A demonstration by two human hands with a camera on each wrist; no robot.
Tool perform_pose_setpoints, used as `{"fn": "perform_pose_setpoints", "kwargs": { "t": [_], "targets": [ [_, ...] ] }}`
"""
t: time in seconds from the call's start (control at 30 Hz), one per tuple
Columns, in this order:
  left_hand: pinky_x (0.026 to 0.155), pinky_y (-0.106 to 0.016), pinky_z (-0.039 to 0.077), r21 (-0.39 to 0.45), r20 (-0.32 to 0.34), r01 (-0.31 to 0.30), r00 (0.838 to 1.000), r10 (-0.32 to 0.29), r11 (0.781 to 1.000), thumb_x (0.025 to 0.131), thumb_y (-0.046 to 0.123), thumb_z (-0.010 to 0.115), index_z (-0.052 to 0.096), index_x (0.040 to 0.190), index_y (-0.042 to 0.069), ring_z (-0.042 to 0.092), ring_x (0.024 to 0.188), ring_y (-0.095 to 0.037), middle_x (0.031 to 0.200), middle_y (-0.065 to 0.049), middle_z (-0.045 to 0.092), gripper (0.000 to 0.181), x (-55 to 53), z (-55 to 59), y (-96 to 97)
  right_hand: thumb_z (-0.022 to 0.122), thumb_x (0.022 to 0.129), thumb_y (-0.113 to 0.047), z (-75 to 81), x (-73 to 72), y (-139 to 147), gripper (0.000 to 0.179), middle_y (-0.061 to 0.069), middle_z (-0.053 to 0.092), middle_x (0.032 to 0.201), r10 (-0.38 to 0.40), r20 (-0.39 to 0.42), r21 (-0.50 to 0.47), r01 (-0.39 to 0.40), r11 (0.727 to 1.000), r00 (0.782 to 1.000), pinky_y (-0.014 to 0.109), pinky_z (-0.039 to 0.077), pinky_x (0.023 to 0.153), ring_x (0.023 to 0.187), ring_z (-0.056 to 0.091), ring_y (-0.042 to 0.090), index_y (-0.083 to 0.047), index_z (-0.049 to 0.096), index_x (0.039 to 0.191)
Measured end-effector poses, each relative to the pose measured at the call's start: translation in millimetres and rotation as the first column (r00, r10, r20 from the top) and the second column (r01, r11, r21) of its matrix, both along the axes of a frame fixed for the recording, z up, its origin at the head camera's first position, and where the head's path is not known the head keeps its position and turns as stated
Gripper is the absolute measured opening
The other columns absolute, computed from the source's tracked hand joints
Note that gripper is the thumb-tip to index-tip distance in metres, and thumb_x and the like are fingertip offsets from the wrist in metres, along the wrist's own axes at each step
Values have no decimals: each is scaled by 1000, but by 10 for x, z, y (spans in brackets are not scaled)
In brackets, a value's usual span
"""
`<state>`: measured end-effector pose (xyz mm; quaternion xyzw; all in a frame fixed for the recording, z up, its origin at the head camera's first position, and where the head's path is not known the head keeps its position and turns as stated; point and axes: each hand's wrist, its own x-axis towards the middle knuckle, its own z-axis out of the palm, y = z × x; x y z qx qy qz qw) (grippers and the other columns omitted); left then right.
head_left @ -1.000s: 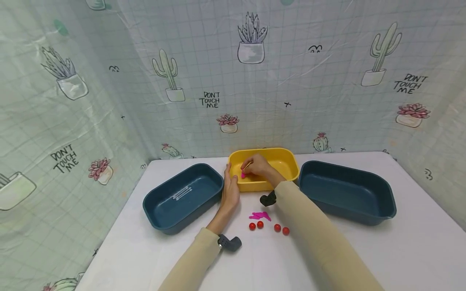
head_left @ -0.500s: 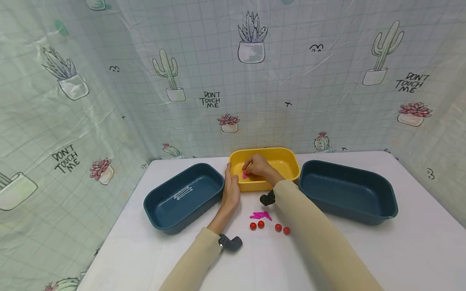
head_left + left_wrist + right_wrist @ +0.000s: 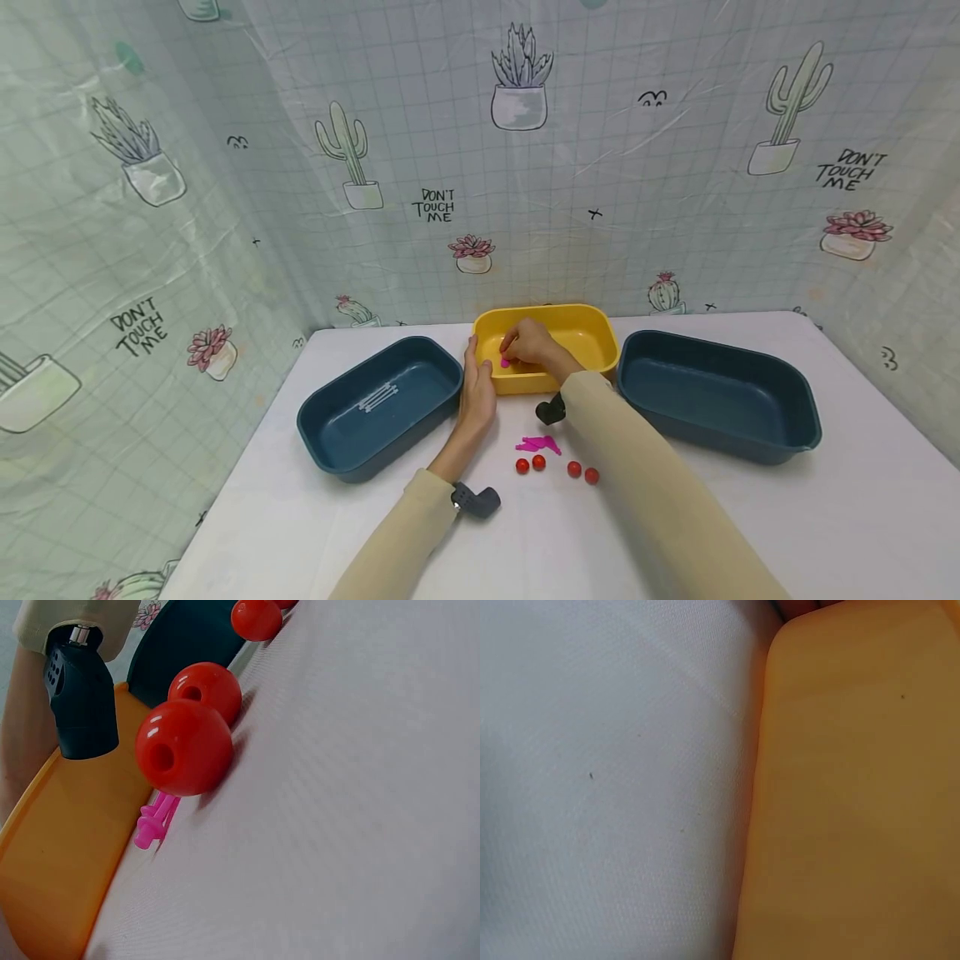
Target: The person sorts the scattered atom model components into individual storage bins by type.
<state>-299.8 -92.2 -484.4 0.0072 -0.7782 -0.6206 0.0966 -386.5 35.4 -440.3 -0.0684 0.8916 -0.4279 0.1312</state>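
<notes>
1. Lying nearest me on the white tabletop [image 3: 540, 542], about midway between its left and right edges, four red beads [image 3: 522, 466] form two loose pairs.
2. Just beyond them is a small cluster of pink pieces [image 3: 538, 444], too bunched for me to count.
3. Farther off, my left hand [image 3: 477, 402] rests against the left end of the yellow tray [image 3: 528, 384], fingers straight, thumb spread at its near-left corner.
4. Inside that tray's left part, my right hand [image 3: 531, 342] pinches a pink piece [image 3: 505, 363] with curled fingers. I judge the step in hand to be working this piece there; the next move probably calls for gentle fingertips while my left hand braces the tray.
5. Toward the tabletop's left and right edges stand a left blue tray [image 3: 333, 429], carrying thin white sticks [image 3: 378, 397], and a right blue tray [image 3: 720, 408].
6. Past the far edge hangs a cactus-print cloth [image 3: 450, 150].
</notes>
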Motion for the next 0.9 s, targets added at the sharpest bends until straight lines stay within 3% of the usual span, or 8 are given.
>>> {"fn": "perform_pose_setpoints", "kwargs": {
  "t": [0.27,0.6,0.77,0.9],
  "targets": [
    [131,-54,11,-3,6,5,1000,-5,1000,110,21,32,22,165,19,18,161,-29,174,-4,20,56,-1,-9,0,71,95,-7,7,1,8,16,12,68,91,-3,9,-7,3,1000,1000,17,53,62,60,57,16,-2,77,109],
    [132,-53,11,-1,-10,13,1000,-13,1000,111,23,32,22,165,17,18,161,-29,174,-5,20,55,-6,-9,-7,75,93,-14,64,-32,66,27,12,69,95,-20,61,-35,22,999,998,23,58,71,70,64,20,-2,70,117],
    [132,-50,11,-1,-12,16,1000,-16,1000,111,25,31,21,165,16,18,161,-27,174,-5,20,56,-2,-3,-3,74,92,-13,97,-25,145,28,11,68,89,-72,-28,-37,71,997,997,28,60,72,75,66,22,1,71,116],
    [132,-50,11,1,-19,9,1000,-9,1000,111,22,31,21,165,15,18,161,-27,174,-6,20,56,-4,7,-9,73,93,-13,171,21,185,24,14,70,100,-108,-73,-78,103,992,991,32,61,77,82,67,24,0,71,114]
  ]
}}
